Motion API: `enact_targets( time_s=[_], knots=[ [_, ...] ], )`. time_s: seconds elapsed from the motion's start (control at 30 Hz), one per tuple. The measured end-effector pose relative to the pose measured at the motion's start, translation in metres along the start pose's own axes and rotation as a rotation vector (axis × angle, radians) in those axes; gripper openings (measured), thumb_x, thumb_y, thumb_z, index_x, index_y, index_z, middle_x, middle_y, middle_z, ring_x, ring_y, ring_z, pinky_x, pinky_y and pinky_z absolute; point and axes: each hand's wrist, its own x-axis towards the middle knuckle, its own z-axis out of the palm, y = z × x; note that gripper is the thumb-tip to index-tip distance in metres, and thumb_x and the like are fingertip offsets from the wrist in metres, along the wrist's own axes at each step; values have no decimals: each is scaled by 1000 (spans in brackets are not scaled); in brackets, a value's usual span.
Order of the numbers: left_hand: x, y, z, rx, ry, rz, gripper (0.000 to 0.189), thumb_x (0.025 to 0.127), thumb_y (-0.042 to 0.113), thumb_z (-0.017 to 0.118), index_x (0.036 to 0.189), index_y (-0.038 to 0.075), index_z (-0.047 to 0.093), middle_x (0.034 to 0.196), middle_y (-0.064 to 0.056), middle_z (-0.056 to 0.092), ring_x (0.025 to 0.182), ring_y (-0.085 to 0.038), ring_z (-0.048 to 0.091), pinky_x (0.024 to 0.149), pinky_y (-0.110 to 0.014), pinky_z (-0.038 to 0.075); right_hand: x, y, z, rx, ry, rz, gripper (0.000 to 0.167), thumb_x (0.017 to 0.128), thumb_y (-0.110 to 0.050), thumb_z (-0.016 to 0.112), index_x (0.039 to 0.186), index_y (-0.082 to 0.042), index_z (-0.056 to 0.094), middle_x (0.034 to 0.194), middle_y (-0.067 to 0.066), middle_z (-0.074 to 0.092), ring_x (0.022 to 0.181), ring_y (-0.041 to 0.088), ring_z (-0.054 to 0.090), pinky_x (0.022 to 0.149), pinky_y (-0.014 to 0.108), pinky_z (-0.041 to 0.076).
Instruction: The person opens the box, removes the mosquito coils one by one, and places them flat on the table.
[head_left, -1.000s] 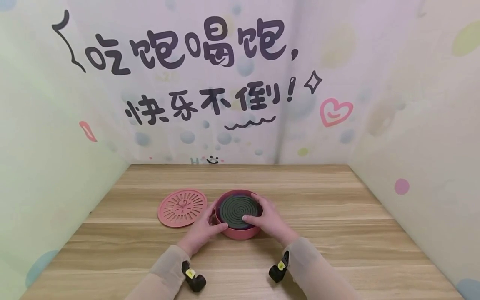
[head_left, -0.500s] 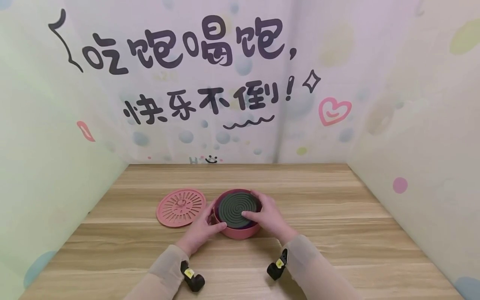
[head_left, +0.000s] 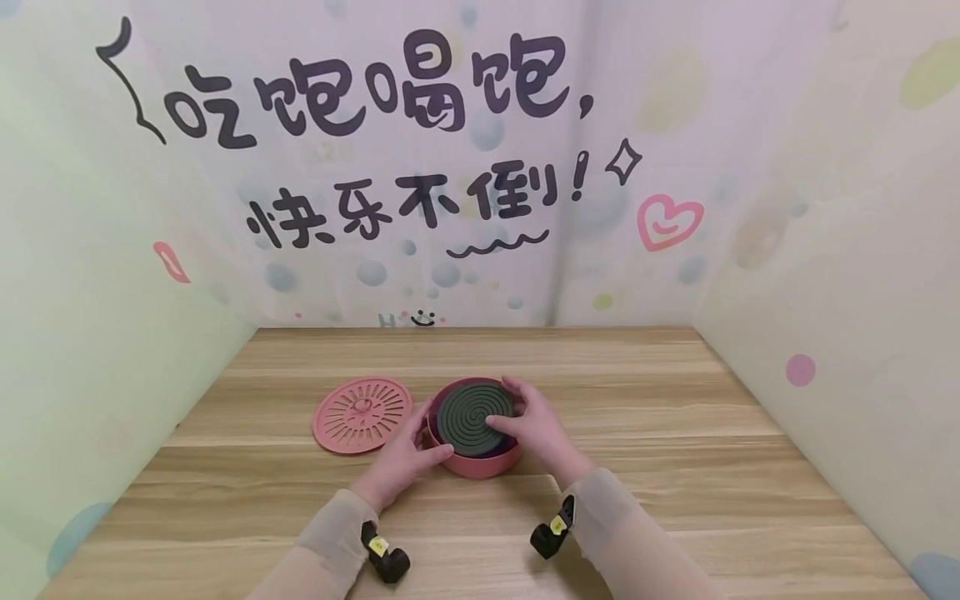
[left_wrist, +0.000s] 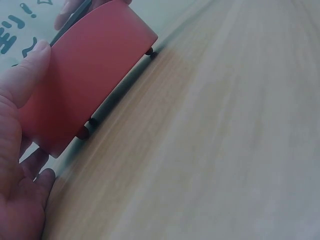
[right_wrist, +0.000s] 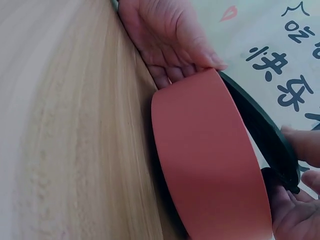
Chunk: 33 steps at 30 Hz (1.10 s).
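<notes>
A dark green mosquito coil [head_left: 476, 419] lies over the opening of a round pink coil holder [head_left: 483, 467] on the table. My left hand [head_left: 401, 462] grips the holder's left side, thumb at the near rim and fingers around the wall. My right hand [head_left: 542, 429] pinches the coil at its right, thumb on top and fingers at the edge. In the right wrist view the coil [right_wrist: 267, 132] is tilted, its side by my right fingers standing above the rim. Small dark feet [left_wrist: 85, 132] show under the holder in the left wrist view. The holder's inside is mostly hidden.
A slotted pink lid [head_left: 363, 417] with a round knob lies flat on the wooden table [head_left: 675, 417], just left of the holder. A printed cloth wall [head_left: 480, 292] stands behind the table, with side walls at left and right. Each wrist wears a black camera.
The coil's far and right side has risen slightly, with my right thumb and fingers shifting along with it. My left hand, the holder and the lid stay in place.
</notes>
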Motion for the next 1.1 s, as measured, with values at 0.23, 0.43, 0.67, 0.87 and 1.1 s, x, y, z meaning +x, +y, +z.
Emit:
enact_targets(
  time_s=[0.23, 0.43, 0.67, 0.87, 1.1],
  knots=[
    [0, 1, 0, -11, 4, 6, 90, 82, 27, 77, 154, 22, 23, 154, -5, 29, 142, -24, 25, 115, -46, 21, 1, 0, 1, 51, 14, 46, 71, 84, -9, 75, 145, -9, 40, 141, 12, 45, 115, 26, 52, 90, 37, 52],
    [1, 0, 0, -19, 4, 4, 91, 82, 24, 77, 154, 22, 22, 154, -5, 29, 143, -25, 24, 114, -47, 22, 1, -1, 3, 87, 27, 74, 73, 83, -6, 74, 146, -8, 38, 144, 13, 43, 119, 28, 49, 97, 41, 48],
    [1, -1, 0, -14, -1, 4, 91, 82, 27, 77, 154, 23, 22, 154, -3, 30, 143, -24, 24, 115, -46, 20, 4, 1, 2, 166, 10, 116, 76, 83, -2, 73, 148, -7, 35, 147, 17, 40, 129, 32, 44, 104, 47, 41],
    [1, -2, -1, -15, -3, 1, 92, 82, 27, 77, 154, 23, 21, 154, -3, 29, 143, -23, 24, 115, -45, 20, 6, 1, 2, 253, -16, 124, 73, 84, 2, 69, 148, -3, 34, 141, 20, 46, 125, 31, 49, 102, 45, 43],
    [1, -2, -1, -20, -8, 7, 90, 83, 25, 77, 154, 23, 21, 155, -4, 28, 143, -25, 24, 115, -46, 19, 5, -3, 2, 299, -32, 138, 66, 85, 4, 68, 144, -4, 40, 129, 18, 56, 105, 22, 60, 87, 35, 54]
  ],
)
